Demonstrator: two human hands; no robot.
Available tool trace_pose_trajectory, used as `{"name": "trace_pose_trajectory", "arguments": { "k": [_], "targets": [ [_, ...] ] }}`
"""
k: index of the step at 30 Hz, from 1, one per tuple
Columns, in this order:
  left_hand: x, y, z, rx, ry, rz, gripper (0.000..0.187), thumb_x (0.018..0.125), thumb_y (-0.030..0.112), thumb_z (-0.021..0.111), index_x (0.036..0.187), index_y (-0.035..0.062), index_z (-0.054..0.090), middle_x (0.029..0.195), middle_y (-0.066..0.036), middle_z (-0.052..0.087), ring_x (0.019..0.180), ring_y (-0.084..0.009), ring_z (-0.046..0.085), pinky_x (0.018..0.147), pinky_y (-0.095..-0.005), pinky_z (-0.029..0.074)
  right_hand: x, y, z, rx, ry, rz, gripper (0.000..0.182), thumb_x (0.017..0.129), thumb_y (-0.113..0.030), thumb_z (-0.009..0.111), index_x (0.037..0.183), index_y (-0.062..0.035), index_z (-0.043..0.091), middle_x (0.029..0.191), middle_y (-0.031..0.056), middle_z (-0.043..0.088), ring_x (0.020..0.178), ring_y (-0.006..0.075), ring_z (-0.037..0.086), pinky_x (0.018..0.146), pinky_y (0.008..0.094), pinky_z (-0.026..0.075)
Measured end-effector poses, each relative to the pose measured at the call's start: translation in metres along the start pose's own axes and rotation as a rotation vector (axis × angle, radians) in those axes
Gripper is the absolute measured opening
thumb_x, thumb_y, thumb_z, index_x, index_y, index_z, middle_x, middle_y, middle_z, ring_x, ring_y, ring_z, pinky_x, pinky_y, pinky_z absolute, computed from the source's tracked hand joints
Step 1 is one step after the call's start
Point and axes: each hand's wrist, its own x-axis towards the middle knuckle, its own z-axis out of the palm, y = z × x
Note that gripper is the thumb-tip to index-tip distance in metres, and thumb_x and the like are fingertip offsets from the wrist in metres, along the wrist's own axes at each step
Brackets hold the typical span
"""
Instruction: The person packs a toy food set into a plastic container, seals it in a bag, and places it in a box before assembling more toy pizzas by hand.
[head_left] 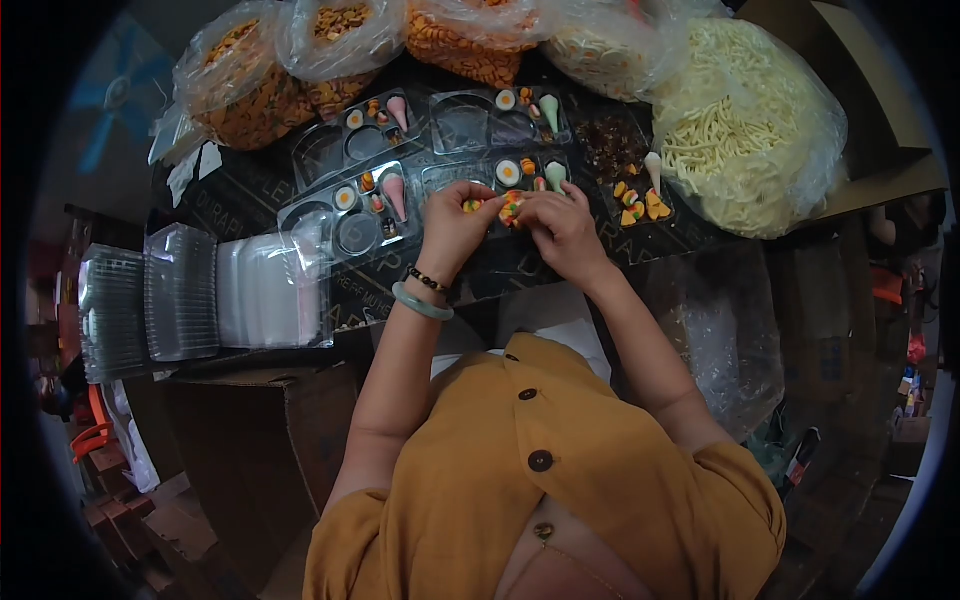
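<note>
Over the near edge of a clear compartment tray, my left hand (458,226) pinches a small red-and-yellow piece (472,206). Just to its right, my right hand (563,228) has its fingers closed on another colourful piece (511,210). The tray behind them holds a white disc with a yellow centre (508,173) and a green cone-shaped piece (556,176). Left of my hands, a similar tray (290,216) holds a pink cone-shaped piece (394,196) and other small pieces. Two more partly filled trays lie farther back.
Clear bags of orange pieces (470,62) line the back, and a large bag of pale sticks (745,135) stands at the right. Stacked clear trays (180,290) sit at the left. Loose yellow-orange pieces (640,205) lie right of my hands. An open cardboard box (240,450) is below left.
</note>
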Motion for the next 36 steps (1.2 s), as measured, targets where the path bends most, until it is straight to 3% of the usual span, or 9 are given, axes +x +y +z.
{"name": "trace_pose_trajectory", "arguments": {
  "k": [2, 3, 8, 16, 22, 24, 30, 36],
  "targets": [
    [0.004, -0.008, 0.001, 0.172, -0.039, 0.157, 0.017, 0.072, 0.014, 0.071, 0.08, -0.001, 0.067, 0.072, -0.01, 0.066, 0.062, -0.0181, 0.063, 0.06, -0.0272, 0.049, -0.009, 0.006, -0.002, -0.1, 0.008, -0.016, 0.014, 0.07, 0.002, 0.061, 0.082, -0.0069, 0.06, 0.091, 0.0036, 0.062, 0.095, 0.0228, 0.058, 0.096, 0.042, 0.031],
    [0.004, -0.007, 0.0, 0.171, -0.034, 0.157, 0.017, 0.072, 0.014, 0.071, 0.08, -0.001, 0.067, 0.072, -0.01, 0.066, 0.062, -0.0181, 0.063, 0.06, -0.0272, 0.049, -0.011, 0.006, -0.004, -0.199, 0.016, -0.029, 0.016, 0.07, 0.0, 0.061, 0.083, -0.0086, 0.06, 0.092, 0.0021, 0.061, 0.098, 0.0211, 0.056, 0.097, 0.0431, 0.027],
    [0.001, -0.002, 0.001, 0.347, -0.056, 0.151, 0.02, 0.067, 0.015, 0.072, 0.081, 0.0011, 0.068, 0.076, -0.015, 0.064, 0.072, -0.0261, 0.064, 0.067, -0.0326, 0.05, -0.011, -0.008, -0.008, -0.172, 0.082, 0.067, 0.012, 0.073, -0.004, 0.063, 0.084, -0.0101, 0.062, 0.091, 0.0002, 0.06, 0.093, 0.0187, 0.056, 0.094, 0.0426, 0.027],
    [0.004, -0.01, 0.002, 0.421, -0.042, 0.15, 0.023, 0.065, 0.016, 0.074, 0.083, 0.0024, 0.068, 0.08, -0.014, 0.063, 0.075, -0.0268, 0.063, 0.069, -0.0337, 0.05, -0.021, -0.008, 0.008, -0.28, 0.056, -0.01, 0.009, 0.076, -0.013, 0.067, 0.085, -0.0125, 0.066, 0.089, -0.0008, 0.059, 0.091, 0.0179, 0.056, 0.094, 0.0449, 0.025],
    [0.005, -0.01, 0.001, 0.403, -0.066, 0.134, 0.023, 0.065, 0.016, 0.074, 0.083, 0.0024, 0.068, 0.08, -0.014, 0.063, 0.076, -0.0271, 0.063, 0.069, -0.0343, 0.05, -0.022, -0.01, 0.002, -0.296, 0.038, 0.031, 0.018, 0.078, -0.018, 0.066, 0.095, -0.0172, 0.067, 0.1, -0.0006, 0.056, 0.099, 0.0191, 0.052, 0.098, 0.0501, 0.018],
    [0.005, -0.009, 0.001, 0.388, -0.074, 0.131, 0.023, 0.065, 0.016, 0.074, 0.083, 0.0024, 0.068, 0.08, -0.014, 0.063, 0.076, -0.0271, 0.063, 0.07, -0.0343, 0.05, -0.023, -0.007, 0.002, -0.342, -0.063, -0.009, 0.025, 0.078, -0.023, 0.066, 0.103, -0.0216, 0.065, 0.107, 0.0004, 0.054, 0.104, 0.0194, 0.05, 0.099, 0.0509, 0.017],
    [0.005, -0.005, 0.0, 0.457, -0.112, 0.194, 0.024, 0.066, 0.015, 0.074, 0.086, 0.0026, 0.068, 0.08, -0.014, 0.062, 0.075, -0.0265, 0.062, 0.069, -0.0343, 0.049, -0.011, 0.017, -0.017, -0.351, -0.209, -0.209, 0.032, 0.076, -0.029, 0.067, 0.107, -0.0261, 0.064, 0.111, 0.0012, 0.053, 0.108, 0.0189, 0.047, 0.1, 0.0498, 0.017],
    [0.007, 0.001, -0.002, 0.437, -0.172, 0.21, 0.031, 0.066, 0.014, 0.075, 0.095, 0.0042, 0.069, 0.082, -0.016, 0.06, 0.075, -0.0284, 0.061, 0.069, -0.0352, 0.049, 0.003, 0.027, -0.024, -0.375, -0.231, -0.166, 0.032, 0.079, -0.027, 0.065, 0.109, -0.0184, 0.062, 0.117, 0.0032, 0.052, 0.112, 0.0195, 0.046, 0.102, 0.0485, 0.017]
  ]
}}
